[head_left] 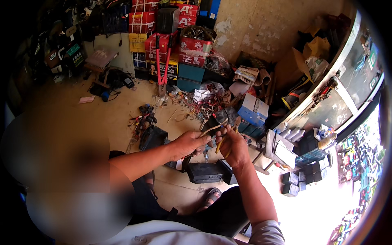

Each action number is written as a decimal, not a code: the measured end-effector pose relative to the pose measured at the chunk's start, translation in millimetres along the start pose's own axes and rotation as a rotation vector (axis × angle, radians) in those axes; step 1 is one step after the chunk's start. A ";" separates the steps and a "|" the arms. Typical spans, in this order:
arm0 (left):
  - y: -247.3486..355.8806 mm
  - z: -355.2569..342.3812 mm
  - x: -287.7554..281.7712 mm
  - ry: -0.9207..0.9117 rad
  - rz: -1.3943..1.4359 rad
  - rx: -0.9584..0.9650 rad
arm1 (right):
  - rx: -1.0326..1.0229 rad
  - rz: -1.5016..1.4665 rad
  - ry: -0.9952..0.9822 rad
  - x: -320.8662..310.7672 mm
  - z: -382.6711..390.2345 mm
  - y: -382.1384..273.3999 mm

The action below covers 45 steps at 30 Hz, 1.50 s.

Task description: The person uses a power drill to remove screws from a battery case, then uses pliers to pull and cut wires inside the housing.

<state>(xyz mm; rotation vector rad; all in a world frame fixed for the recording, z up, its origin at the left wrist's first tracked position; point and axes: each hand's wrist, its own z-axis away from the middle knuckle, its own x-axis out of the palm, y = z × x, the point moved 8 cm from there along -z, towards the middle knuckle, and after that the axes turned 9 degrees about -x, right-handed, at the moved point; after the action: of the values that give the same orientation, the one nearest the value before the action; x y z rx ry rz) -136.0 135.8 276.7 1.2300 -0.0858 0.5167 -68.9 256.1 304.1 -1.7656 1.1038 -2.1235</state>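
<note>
Stacked red, yellow and blue boxes stand along the far edge of the floor against the wall, with red-handled bolt cutters leaning upright against them. A tangle of loose wires lies on the floor in front of the boxes, and a blue carton sits just beside it on the right. A glass-fronted counter curves along the floor's right edge, with small dark blocks near its foot. A black battery case rests on the floor directly below the hands, beside a sandalled foot; another dark case lies to the left of it.

Both forearms come up from the lower edge and meet over the middle of the floor, well above the black battery case. The left hand is clenched around a pale cable whose free end curves up and to the right past the fingers. The right hand is closed on the yellow handles of a pair of pliers, their head raised beside the cable's end; whether the head touches the cable I cannot tell. The two hands are just beside each other, knuckles nearly touching.
</note>
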 end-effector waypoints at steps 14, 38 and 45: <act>-18.2 4.0 18.9 -0.073 0.048 -0.176 | -0.038 -0.036 0.151 -46.6 -24.4 -19.6; 3.9 56.3 -92.0 0.383 0.264 0.091 | -0.370 0.856 0.180 -50.0 -14.0 -95.7; 80.4 71.7 -67.1 0.561 -0.308 0.426 | -0.056 1.168 -0.150 -8.6 -9.0 -11.1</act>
<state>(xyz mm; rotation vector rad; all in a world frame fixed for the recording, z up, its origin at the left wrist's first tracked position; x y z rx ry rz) -213.9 66.9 349.4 1.4328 0.7107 0.6084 -71.1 272.6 304.0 -0.8342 1.5816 -1.2090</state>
